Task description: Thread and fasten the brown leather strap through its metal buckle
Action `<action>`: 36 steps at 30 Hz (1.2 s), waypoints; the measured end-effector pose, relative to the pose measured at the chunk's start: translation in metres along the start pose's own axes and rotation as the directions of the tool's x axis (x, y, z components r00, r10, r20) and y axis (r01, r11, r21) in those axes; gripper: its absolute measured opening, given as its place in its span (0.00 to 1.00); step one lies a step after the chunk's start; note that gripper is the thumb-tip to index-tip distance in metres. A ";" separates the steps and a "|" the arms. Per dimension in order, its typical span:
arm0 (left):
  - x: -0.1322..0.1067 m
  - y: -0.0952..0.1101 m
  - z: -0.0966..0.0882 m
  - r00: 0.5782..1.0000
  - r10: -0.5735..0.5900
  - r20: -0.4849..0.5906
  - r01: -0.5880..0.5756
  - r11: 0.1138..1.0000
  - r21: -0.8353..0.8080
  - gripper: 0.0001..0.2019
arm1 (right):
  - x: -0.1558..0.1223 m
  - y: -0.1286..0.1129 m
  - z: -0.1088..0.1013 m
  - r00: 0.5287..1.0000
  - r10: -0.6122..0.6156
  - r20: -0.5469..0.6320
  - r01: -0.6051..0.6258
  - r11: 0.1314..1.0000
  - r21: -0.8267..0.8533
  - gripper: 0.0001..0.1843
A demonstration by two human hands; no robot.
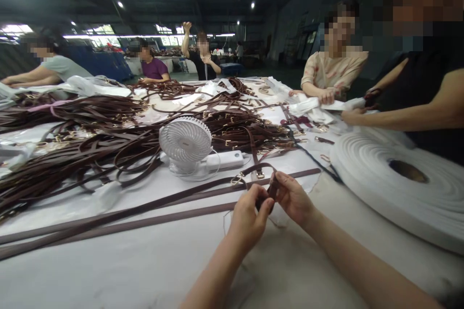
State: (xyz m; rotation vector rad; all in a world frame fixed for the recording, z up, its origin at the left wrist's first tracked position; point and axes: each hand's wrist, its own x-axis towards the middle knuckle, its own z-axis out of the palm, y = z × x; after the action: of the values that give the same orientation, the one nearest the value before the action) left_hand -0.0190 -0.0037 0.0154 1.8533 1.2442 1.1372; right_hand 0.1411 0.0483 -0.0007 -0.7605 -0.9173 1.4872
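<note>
Dark brown leather strap (270,189), held above the near edge of the worktop (108,275) between the person's left hand (248,219) and right hand (292,198). Each hand forms a narrow grip, closed on the strap with thumb and fingers, which hide part of it. Just beyond the hands lie a gold-toned buckle (260,174) and a metal ring (236,179). Longer brown straps (119,215) run across the worktop to the left. Far left: a large heap of straps (72,154). Centre: a white desk fan (185,145) beside a white power bank (224,160). Right: a large roll of white padded material (395,178). Far right: a co-worker's hands (328,98) hold a white strip (308,105).
</note>
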 end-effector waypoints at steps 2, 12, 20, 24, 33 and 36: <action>0.001 0.000 -0.001 1.000 0.023 -0.001 -0.023 0.999 -0.039 0.07 | 0.000 0.001 0.002 0.997 0.072 0.024 -0.074 0.995 0.067 0.18; -0.004 -0.003 0.001 0.992 0.043 -0.118 -0.034 0.996 0.077 0.06 | -0.011 0.003 0.017 0.985 0.150 0.088 -0.159 0.981 0.112 0.17; -0.004 0.005 0.005 0.981 -0.124 -0.149 0.124 0.992 -0.012 0.04 | -0.010 0.012 0.014 0.979 0.180 0.093 -0.189 0.977 0.102 0.19; -0.008 0.008 0.009 0.990 -0.019 -0.143 0.019 1.000 -0.002 0.02 | -0.009 0.007 0.006 0.991 0.119 0.055 -0.123 0.990 0.070 0.21; -0.013 0.010 0.017 0.970 0.013 -0.244 -0.026 0.999 -0.048 0.10 | -0.017 -0.006 0.010 0.992 0.064 0.110 -0.060 0.997 -0.044 0.22; -0.014 0.008 0.018 0.959 -0.035 -0.283 0.007 0.995 -0.098 0.11 | -0.020 -0.003 0.014 0.989 0.073 0.128 -0.067 0.997 -0.044 0.20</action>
State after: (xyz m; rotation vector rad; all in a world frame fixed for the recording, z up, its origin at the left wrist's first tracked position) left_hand -0.0018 -0.0201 0.0100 1.6423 1.3351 1.4648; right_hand 0.1324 0.0271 0.0077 -0.7383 -1.0294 1.5987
